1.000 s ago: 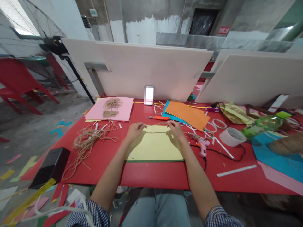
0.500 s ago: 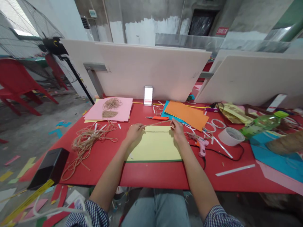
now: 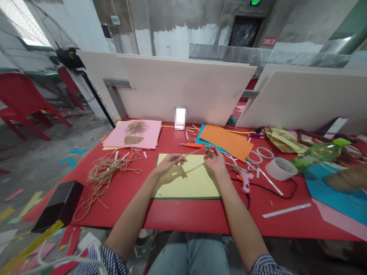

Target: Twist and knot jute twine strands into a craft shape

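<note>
Twine (image 3: 197,151) tan. Card (image 3: 183,183) pale yellow, dark green lower edge. Table (image 3: 183,214) red. Sheet (image 3: 226,141) orange; sheet (image 3: 146,130) pink. Glue gun (image 3: 245,177) pink. Bottle (image 3: 321,152) green, yellow-green cap. Cuffs (image 3: 110,261) navy-and-white check. Jeans (image 3: 189,256) pale blue.

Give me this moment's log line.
left grip: pinching tan jute twine | right grip: pinching it too | beneath: pale yellow card sheet
</note>
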`<control>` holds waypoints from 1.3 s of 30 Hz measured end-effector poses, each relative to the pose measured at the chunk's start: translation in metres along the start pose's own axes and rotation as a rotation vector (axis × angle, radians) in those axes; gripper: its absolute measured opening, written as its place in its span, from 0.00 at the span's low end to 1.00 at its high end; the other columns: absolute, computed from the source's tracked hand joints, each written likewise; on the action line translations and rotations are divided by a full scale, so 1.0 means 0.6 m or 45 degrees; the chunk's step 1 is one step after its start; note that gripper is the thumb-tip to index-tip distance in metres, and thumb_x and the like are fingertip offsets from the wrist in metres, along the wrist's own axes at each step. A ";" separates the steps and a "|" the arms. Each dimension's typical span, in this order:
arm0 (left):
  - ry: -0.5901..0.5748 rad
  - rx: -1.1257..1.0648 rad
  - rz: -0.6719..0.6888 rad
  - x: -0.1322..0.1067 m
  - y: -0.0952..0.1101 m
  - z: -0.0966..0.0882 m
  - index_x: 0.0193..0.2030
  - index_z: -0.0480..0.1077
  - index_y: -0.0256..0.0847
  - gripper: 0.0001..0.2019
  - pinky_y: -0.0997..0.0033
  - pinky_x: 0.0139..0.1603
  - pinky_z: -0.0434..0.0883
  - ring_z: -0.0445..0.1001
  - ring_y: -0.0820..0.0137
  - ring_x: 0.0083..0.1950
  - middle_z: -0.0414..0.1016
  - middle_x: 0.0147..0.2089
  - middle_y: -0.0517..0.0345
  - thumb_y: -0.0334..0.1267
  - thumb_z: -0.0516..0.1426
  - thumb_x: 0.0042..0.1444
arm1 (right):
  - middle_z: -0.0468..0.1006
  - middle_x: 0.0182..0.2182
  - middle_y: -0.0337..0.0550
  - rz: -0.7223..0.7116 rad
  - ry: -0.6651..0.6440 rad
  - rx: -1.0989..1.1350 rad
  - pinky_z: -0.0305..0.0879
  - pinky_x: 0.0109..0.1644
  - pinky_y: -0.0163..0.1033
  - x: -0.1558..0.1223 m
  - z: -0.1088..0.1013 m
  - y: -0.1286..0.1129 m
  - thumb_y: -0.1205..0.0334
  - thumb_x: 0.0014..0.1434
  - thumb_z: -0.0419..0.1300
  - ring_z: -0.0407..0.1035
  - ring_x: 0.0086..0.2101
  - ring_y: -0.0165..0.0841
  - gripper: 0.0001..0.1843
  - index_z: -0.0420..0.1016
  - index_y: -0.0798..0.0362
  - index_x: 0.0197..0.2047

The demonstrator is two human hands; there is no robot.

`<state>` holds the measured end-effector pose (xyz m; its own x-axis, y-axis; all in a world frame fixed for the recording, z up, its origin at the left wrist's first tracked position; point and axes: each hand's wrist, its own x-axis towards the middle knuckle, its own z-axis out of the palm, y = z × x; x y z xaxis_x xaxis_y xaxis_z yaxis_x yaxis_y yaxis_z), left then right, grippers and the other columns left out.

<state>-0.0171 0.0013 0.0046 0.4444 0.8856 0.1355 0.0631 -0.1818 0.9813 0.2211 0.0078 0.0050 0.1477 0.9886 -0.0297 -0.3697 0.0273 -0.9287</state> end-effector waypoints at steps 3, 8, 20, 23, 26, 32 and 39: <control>0.024 -0.033 -0.017 0.003 -0.007 0.015 0.36 0.78 0.37 0.27 0.71 0.38 0.68 0.73 0.68 0.36 0.79 0.35 0.50 0.63 0.61 0.51 | 0.78 0.36 0.46 0.030 -0.068 -0.102 0.70 0.35 0.42 -0.012 0.023 0.008 0.33 0.61 0.46 0.75 0.41 0.39 0.26 0.68 0.47 0.35; 0.345 0.062 -0.061 0.011 -0.023 0.027 0.38 0.79 0.36 0.18 0.67 0.43 0.72 0.77 0.64 0.39 0.81 0.36 0.49 0.51 0.61 0.55 | 0.79 0.41 0.46 -0.078 -0.080 -0.492 0.70 0.38 0.40 -0.037 0.061 0.032 0.37 0.62 0.49 0.75 0.40 0.37 0.23 0.70 0.47 0.39; 0.331 0.549 -0.035 0.005 -0.012 0.028 0.36 0.82 0.42 0.11 0.66 0.47 0.70 0.80 0.62 0.40 0.84 0.37 0.53 0.40 0.57 0.59 | 0.79 0.30 0.41 -0.412 -0.290 -1.109 0.63 0.38 0.38 -0.054 0.077 0.035 0.51 0.64 0.55 0.72 0.33 0.35 0.15 0.73 0.50 0.31; 0.257 0.725 0.053 0.004 -0.013 0.022 0.35 0.81 0.42 0.12 0.68 0.46 0.69 0.78 0.63 0.39 0.84 0.37 0.53 0.39 0.56 0.60 | 0.78 0.30 0.40 -0.474 -0.294 -1.279 0.59 0.36 0.37 -0.054 0.073 0.029 0.55 0.65 0.54 0.70 0.31 0.34 0.12 0.72 0.50 0.32; 0.178 0.876 0.104 0.004 -0.015 0.019 0.34 0.80 0.42 0.11 0.69 0.43 0.67 0.77 0.63 0.39 0.82 0.34 0.52 0.34 0.56 0.59 | 0.78 0.30 0.41 -0.558 -0.295 -1.448 0.56 0.36 0.37 -0.053 0.068 0.024 0.58 0.65 0.53 0.69 0.31 0.36 0.11 0.71 0.49 0.32; 0.174 0.777 0.048 0.003 -0.015 0.025 0.31 0.78 0.41 0.16 0.69 0.40 0.66 0.76 0.64 0.36 0.80 0.32 0.52 0.40 0.51 0.63 | 0.79 0.33 0.44 -0.655 -0.386 -1.544 0.57 0.38 0.38 -0.048 0.063 0.022 0.61 0.66 0.54 0.69 0.34 0.37 0.09 0.74 0.50 0.35; 0.133 0.798 0.027 0.003 -0.012 0.020 0.26 0.74 0.40 0.16 0.71 0.36 0.63 0.72 0.68 0.30 0.76 0.27 0.55 0.44 0.53 0.60 | 0.80 0.35 0.46 -0.693 -0.397 -1.660 0.56 0.38 0.37 -0.048 0.062 0.023 0.64 0.66 0.55 0.70 0.35 0.37 0.08 0.75 0.52 0.37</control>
<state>-0.0062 -0.0009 -0.0040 0.3635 0.9104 0.1975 0.5805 -0.3872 0.7163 0.1778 -0.0147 0.0068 -0.2702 0.8958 0.3528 0.7744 0.4200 -0.4732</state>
